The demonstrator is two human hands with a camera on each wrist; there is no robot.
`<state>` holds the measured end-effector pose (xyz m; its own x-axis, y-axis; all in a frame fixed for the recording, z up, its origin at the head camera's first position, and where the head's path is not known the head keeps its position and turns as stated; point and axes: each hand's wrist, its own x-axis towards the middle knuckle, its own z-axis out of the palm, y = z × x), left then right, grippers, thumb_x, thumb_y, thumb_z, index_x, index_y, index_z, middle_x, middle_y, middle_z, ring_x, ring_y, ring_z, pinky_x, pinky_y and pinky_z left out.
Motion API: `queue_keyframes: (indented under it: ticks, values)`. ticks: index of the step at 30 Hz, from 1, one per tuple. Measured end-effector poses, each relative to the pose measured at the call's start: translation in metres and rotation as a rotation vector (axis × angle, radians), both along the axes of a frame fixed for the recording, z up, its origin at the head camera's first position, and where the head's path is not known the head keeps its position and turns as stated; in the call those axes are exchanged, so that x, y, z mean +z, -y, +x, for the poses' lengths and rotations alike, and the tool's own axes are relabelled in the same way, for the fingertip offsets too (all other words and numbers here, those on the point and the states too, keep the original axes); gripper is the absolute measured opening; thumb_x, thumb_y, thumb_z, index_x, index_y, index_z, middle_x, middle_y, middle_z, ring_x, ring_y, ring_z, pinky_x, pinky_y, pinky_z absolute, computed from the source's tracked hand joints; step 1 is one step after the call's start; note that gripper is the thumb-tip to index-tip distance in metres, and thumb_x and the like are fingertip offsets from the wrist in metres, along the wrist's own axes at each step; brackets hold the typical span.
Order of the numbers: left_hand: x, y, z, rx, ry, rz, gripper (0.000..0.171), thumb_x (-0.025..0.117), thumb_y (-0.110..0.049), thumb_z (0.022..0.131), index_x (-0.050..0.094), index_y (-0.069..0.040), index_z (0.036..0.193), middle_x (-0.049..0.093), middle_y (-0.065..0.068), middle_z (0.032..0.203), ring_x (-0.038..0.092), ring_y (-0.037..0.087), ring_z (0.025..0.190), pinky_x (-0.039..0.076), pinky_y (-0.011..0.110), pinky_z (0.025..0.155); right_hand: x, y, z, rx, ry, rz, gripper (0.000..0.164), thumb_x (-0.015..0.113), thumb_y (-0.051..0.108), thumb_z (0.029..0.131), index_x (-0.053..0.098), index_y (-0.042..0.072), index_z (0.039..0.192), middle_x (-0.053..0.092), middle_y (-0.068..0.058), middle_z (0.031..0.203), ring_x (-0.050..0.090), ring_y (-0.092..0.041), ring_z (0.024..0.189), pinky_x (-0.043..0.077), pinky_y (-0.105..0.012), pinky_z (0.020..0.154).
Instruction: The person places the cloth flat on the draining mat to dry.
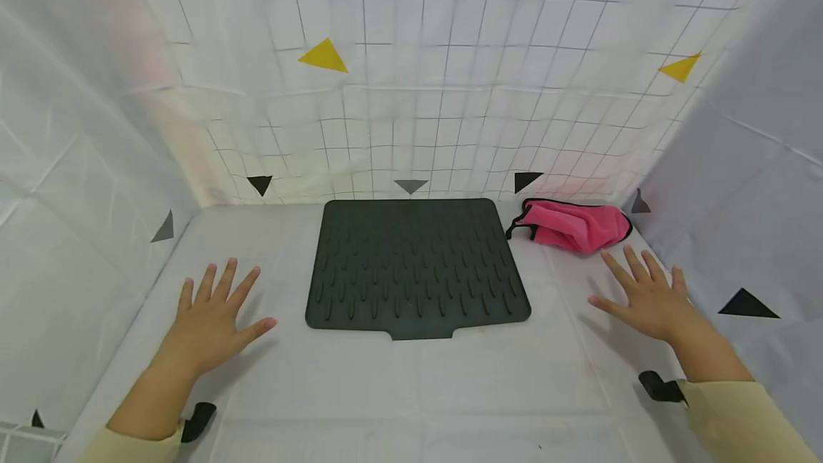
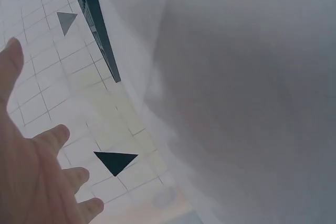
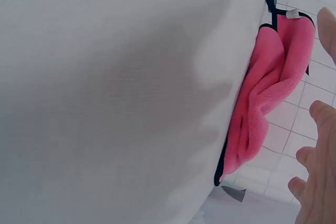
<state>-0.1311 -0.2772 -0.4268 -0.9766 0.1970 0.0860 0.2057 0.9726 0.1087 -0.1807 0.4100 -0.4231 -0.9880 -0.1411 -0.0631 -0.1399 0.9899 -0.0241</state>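
In the head view a dark green-black ridged rubbery mat lies flat at the middle of the white table, a short tab on its near edge. To its right a crumpled pink cloth with black edging and a black loop touches or nearly touches the mat's corner. My left hand is spread over the table left of the mat, holding nothing. Fingers apart, my right hand hovers just in front of the pink cloth, also holding nothing. The right wrist view shows the cloth's soft folds and a small white tag.
A white sheet with grid lines hangs behind the table, bearing yellow and black triangle markers. Pale sheets close off both sides. Each wrist wears a black device, such as the right one, beside a pale yellow sleeve.
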Motion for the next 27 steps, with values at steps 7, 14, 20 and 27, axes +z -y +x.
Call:
queue_keyframes:
  ticks: [7,14,20,27]
  values:
    - [-0.003,-0.006,-0.003,-0.015,0.036,0.017,0.088,0.039,-0.072,0.082,0.009,-0.024,0.149,0.0,0.018,0.153,-0.015,0.039,0.136,-0.018,0.058,0.102,-0.001,0.001,-0.006,0.002,0.005,-0.031,0.094,0.04,0.072,0.082,-0.005,0.023,0.148,-0.001,-0.03,0.148,-0.014,-0.049,0.132,-0.024,-0.066,0.091]
    - [-0.003,-0.018,-0.009,-0.037,0.078,0.052,0.088,0.038,-0.074,0.081,0.011,-0.024,0.149,0.002,0.016,0.153,0.0,0.045,0.137,-0.009,0.061,0.104,0.004,0.004,-0.015,0.016,-0.038,-0.056,0.094,0.043,0.069,0.082,-0.001,0.021,0.149,-0.005,-0.026,0.15,-0.01,-0.05,0.133,-0.01,-0.073,0.092]
    - [-0.003,-0.031,-0.015,-0.053,0.113,0.059,0.09,0.038,-0.075,0.08,0.014,-0.022,0.149,0.006,0.017,0.153,0.006,0.046,0.136,-0.003,0.063,0.104,0.009,0.006,-0.025,0.017,-0.06,-0.116,0.093,0.046,0.065,0.083,0.0,0.018,0.149,-0.003,-0.027,0.15,-0.012,-0.048,0.134,-0.01,-0.07,0.096]
    - [-0.004,-0.039,-0.019,-0.078,0.126,0.076,0.089,0.039,-0.074,0.08,0.018,-0.022,0.149,0.012,0.017,0.152,0.011,0.045,0.136,0.003,0.063,0.104,0.016,0.011,-0.037,0.054,-0.101,-0.16,0.088,0.049,0.06,0.085,0.0,0.024,0.149,0.005,-0.027,0.15,-0.004,-0.049,0.134,0.002,-0.076,0.091]
